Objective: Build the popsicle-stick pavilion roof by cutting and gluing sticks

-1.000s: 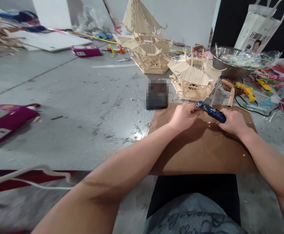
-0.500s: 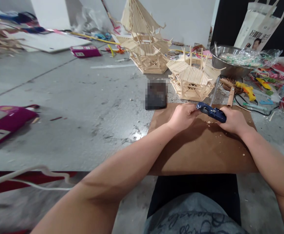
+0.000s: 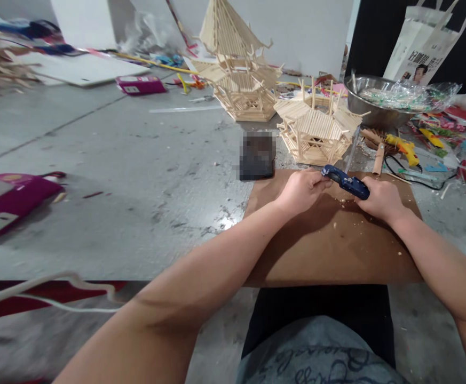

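My right hand (image 3: pixel 380 200) is closed around one end of a dark blue hand tool (image 3: pixel 350 185), whose exact kind I cannot make out. The tool slants up to the left, with a gap near its far end. There my left hand (image 3: pixel 305 189) is pinched closed, its fingertips touching or nearly touching the tool; whatever they hold is too small to see. Pale crumbs lie on the brown mat (image 3: pixel 329 261) beneath. Just beyond the hands stands a low six-sided pavilion of wooden sticks (image 3: pixel 316 125). A clear stick (image 3: pixel 353 148) slants up behind the tool.
A taller stick pagoda (image 3: pixel 236 69) stands at the back. Nearby are a blurred dark flat object (image 3: pixel 257 156), a yellow glue gun (image 3: pixel 407 149) with its cord, and a metal bowl (image 3: pixel 396 114) holding plastic packets. Magenta power strips (image 3: pixel 24 202) lie at left; clutter covers the right side.
Almost nothing differs. The blue tool and my right hand have shifted very slightly to the left and up; my left hand keeps its pinch.
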Tool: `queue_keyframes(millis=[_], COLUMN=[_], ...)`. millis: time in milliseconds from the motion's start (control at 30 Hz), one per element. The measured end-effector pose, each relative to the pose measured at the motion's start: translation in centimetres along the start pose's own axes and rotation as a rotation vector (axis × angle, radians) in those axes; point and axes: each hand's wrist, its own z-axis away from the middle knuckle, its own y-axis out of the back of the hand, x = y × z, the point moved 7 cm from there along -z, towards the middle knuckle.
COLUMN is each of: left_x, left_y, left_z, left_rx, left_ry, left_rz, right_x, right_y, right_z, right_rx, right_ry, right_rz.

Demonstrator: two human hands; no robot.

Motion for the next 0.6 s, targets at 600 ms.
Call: queue_keyframes(millis=[600], left_x=[-1.1], left_y=[-0.9], left_z=[0.1], left_rx=[-0.075], left_ry=[0.209], left_rz=[0.257], right_x=[0.1], right_y=[0.0], right_z=[-0.3], right_rx=[0.001], right_ry=[0.056], right_rz=[-0.103])
